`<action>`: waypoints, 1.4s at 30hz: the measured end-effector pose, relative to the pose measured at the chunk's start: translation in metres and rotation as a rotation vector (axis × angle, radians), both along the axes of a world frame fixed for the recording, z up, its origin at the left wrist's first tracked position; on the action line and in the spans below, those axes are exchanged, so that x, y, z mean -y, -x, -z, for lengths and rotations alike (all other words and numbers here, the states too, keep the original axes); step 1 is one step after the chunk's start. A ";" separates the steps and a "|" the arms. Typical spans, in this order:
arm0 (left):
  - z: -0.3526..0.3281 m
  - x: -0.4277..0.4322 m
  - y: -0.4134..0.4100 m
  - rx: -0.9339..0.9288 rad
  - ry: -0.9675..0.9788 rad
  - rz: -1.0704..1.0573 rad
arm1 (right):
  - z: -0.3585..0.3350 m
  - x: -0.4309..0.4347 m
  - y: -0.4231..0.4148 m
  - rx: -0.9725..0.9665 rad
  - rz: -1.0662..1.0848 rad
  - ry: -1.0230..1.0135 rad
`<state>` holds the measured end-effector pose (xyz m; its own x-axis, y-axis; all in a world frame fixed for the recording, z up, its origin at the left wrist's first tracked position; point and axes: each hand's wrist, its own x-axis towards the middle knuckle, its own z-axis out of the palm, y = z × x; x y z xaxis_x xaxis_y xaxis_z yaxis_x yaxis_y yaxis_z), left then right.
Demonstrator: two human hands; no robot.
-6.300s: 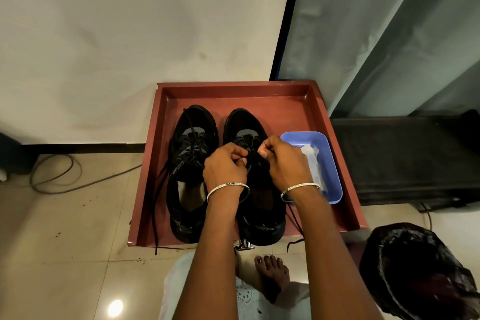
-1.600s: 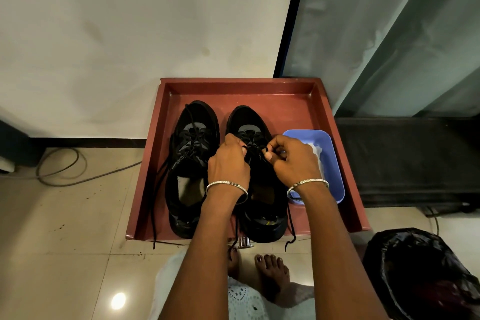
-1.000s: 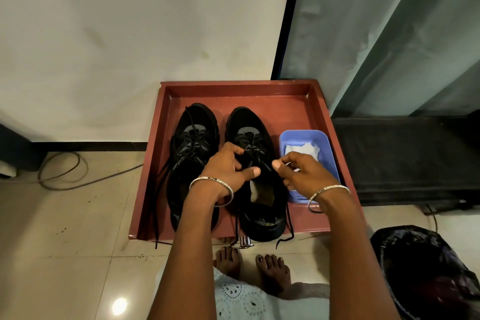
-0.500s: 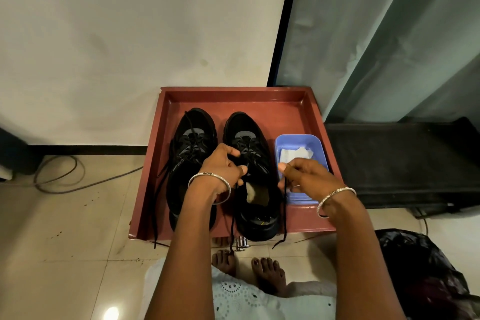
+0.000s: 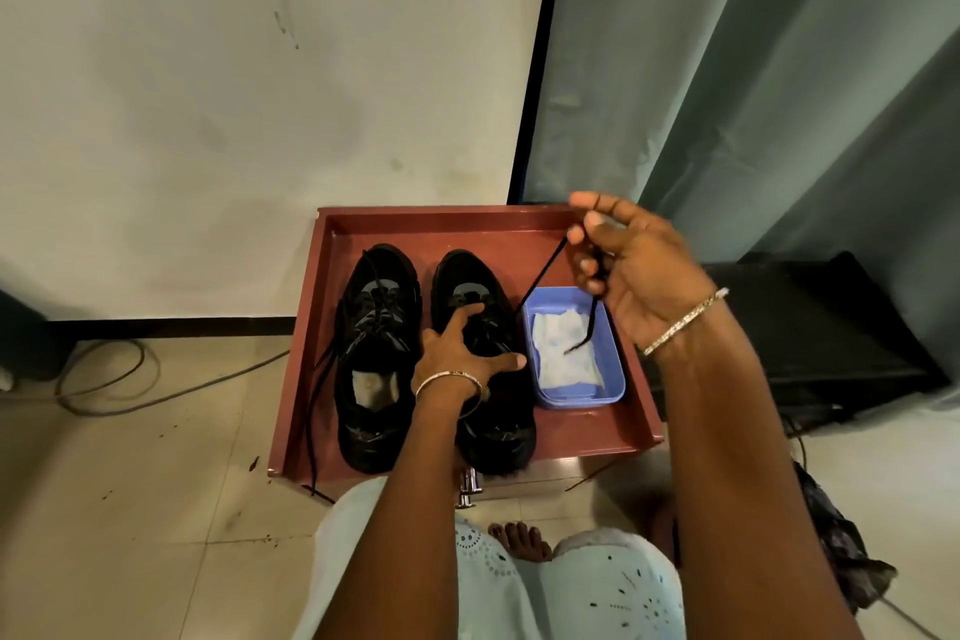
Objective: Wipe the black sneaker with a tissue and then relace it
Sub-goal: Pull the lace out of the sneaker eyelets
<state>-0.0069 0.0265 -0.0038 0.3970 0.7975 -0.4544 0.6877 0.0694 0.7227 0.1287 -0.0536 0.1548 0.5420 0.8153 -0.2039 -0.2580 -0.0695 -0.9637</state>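
Two black sneakers stand side by side in a red tray point(image 5: 631, 411). My left hand point(image 5: 460, 351) lies flat on the tongue of the right sneaker point(image 5: 465, 283), fingers spread, pressing it down. Raised above the tray's far right corner, my right hand point(image 5: 631, 265) pinches a black lace point(image 5: 540, 276) that runs taut from the right sneaker up to my fingers; its free end dangles over a blue tub point(image 5: 613, 374). A white tissue point(image 5: 563, 348) lies in that tub. The left sneaker point(image 5: 376, 343) has loose laces trailing over the tray's front edge.
The tray sits on a tiled floor against a white wall. A grey curtain point(image 5: 727, 68) hangs at the right, above a low black platform point(image 5: 831, 327). A cable point(image 5: 130, 379) loops on the floor at the left. My bare foot point(image 5: 519, 541) shows below the tray.
My right hand has risen up and to the right, drawing the lace taut out of the right sneaker. My left hand has flattened onto the sneaker's tongue.
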 end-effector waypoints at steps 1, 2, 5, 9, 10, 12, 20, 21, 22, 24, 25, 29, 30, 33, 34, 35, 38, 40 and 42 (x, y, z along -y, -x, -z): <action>0.000 0.001 0.002 0.005 0.005 0.002 | -0.013 -0.003 0.001 0.012 0.006 -0.009; -0.001 0.002 0.003 0.004 0.003 0.008 | -0.026 -0.006 0.003 0.025 0.018 -0.016; 0.000 0.003 0.004 -0.023 -0.010 0.014 | -0.061 -0.015 0.013 0.035 0.049 -0.077; 0.002 0.004 0.004 -0.021 -0.025 0.036 | -0.091 -0.020 0.028 -0.023 0.079 -0.187; 0.003 0.004 0.004 -0.020 -0.029 0.037 | -0.092 -0.022 0.031 -0.039 0.082 -0.205; 0.006 0.002 0.005 -0.032 -0.036 0.042 | -0.092 -0.026 0.035 -0.067 0.096 -0.225; 0.012 -0.001 0.004 -0.044 -0.080 0.070 | -0.089 -0.033 0.044 -0.030 0.066 -0.319; 0.011 0.000 0.005 -0.046 -0.083 0.075 | -0.085 -0.032 0.045 -0.018 0.061 -0.329; 0.010 0.000 0.006 -0.048 -0.090 0.081 | -0.080 -0.030 0.045 -0.007 0.062 -0.341; 0.010 0.004 0.008 -0.034 -0.123 0.094 | -0.069 -0.022 0.046 0.032 0.068 -0.351; 0.010 0.007 0.009 -0.016 -0.147 0.090 | -0.062 -0.017 0.047 0.061 0.069 -0.351; 0.005 0.014 0.020 0.136 -0.140 -0.159 | -0.014 0.006 0.049 0.184 0.134 -0.233; 0.003 0.016 0.025 0.090 -0.129 -0.201 | -0.001 0.012 0.049 0.204 0.150 -0.188; -0.007 0.026 0.042 0.019 0.009 -0.201 | 0.039 0.024 0.052 0.332 0.177 -0.018; -0.011 0.031 0.048 0.090 0.089 -0.209 | 0.054 0.026 0.054 0.401 0.172 0.070; -0.018 0.036 0.052 0.178 0.163 -0.223 | 0.069 0.027 0.056 0.467 0.150 0.176; -0.048 0.037 0.058 0.340 0.153 -0.253 | 0.113 0.027 0.068 0.631 0.026 0.467; -0.078 0.029 0.058 0.411 0.084 -0.246 | 0.131 0.024 0.081 0.791 -0.074 0.611; -0.113 0.021 0.057 0.476 0.029 -0.219 | 0.137 0.021 0.096 0.862 -0.118 0.683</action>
